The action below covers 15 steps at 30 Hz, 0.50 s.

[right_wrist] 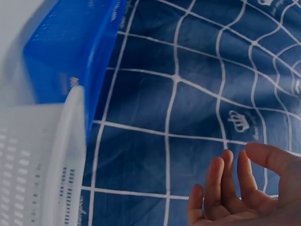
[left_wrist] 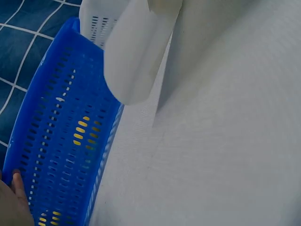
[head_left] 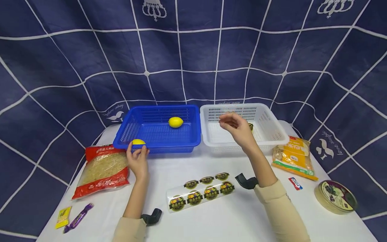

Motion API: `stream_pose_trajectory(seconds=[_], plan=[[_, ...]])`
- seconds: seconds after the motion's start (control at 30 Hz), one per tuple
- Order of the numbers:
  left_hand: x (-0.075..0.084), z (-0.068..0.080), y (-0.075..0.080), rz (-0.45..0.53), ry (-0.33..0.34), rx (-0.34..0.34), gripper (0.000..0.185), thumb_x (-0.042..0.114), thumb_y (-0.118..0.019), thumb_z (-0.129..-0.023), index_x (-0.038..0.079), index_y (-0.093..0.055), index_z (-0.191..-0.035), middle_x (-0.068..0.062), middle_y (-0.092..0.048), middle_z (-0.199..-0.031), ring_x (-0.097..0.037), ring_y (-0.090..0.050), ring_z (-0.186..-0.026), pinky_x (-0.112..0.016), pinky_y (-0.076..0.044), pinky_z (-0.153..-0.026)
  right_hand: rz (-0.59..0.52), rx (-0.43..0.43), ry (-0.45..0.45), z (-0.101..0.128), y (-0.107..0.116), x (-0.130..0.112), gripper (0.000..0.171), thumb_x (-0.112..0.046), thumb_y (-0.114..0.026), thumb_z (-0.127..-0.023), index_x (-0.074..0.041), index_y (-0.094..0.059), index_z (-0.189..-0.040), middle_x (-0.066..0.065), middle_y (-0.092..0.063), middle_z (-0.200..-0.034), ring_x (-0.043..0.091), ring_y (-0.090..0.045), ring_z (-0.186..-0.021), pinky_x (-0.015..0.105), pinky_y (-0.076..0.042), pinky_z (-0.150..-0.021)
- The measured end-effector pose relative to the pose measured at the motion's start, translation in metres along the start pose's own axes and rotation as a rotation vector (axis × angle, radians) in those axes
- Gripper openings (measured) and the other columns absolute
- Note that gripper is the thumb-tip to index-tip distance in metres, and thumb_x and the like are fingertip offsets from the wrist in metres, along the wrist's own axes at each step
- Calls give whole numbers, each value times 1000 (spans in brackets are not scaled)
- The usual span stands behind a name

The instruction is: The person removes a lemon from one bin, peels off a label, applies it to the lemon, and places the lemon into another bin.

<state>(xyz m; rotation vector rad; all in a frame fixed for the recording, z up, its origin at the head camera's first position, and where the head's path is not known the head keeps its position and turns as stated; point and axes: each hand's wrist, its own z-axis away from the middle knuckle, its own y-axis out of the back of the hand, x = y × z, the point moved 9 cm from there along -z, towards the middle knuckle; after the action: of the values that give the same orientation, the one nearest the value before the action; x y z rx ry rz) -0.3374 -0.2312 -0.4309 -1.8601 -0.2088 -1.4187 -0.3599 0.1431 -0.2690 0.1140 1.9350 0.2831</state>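
Left grip (head_left: 137, 160) on lemon (head_left: 138, 142) — at blue basket (head_left: 127, 136) rim

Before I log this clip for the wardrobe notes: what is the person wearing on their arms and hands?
Both hands, left hand and right hand, are bare. Cream long sleeves end below the wrists, and a black camera mount sits on each forearm.

Bright even light — soft shadows, fisheye-bent edges, blurry wrist views.

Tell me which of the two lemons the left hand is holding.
The lemon at the blue basket's front-left corner, gripped by the left hand; the other lemon lies untouched inside the basket.
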Motion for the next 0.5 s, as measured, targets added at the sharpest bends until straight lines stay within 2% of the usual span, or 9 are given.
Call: stream_pose_trajectory(seconds=[0.13,0.23,0.37,0.5], plan=[[-2,-6,5,94,-33,64,62,-6,-66,-80,3,-39,-136,-11,-48,-80,-16,-61,-69,-27,-57,-72,31,-21,1,-10,-10,-17,26,-6,-61,-89,7,-58,-111,22,-61,-105,18,-58,-90,23,-49,-81],[-7,-9,8,131,-52,138,66,-4,-70,-78,6,-40,-136,-11,-50,-80,-18,-61,-71,-29,-57,-73,40,-75,69,-34,-31,-28,23,-4,-61,-88,7,-60,-109,22,-62,-104,19,-58,-87,24,-50,-78],[-13,-5,10,144,-41,217,68,-1,-72,-76,11,-42,-136,-10,-53,-82,-19,-59,-75,-30,-56,-76,76,-209,185,-79,-80,-31,22,-9,-65,-86,-1,-64,-107,12,-65,-101,16,-59,-85,28,-51,-76],[-20,0,12,161,-21,243,66,-1,-71,-77,14,-44,-135,-8,-53,-82,-21,-59,-77,-30,-56,-77,149,-388,283,-121,-143,-40,27,-14,-66,-86,-7,-64,-112,5,-65,-104,15,-60,-90,29,-51,-80]])
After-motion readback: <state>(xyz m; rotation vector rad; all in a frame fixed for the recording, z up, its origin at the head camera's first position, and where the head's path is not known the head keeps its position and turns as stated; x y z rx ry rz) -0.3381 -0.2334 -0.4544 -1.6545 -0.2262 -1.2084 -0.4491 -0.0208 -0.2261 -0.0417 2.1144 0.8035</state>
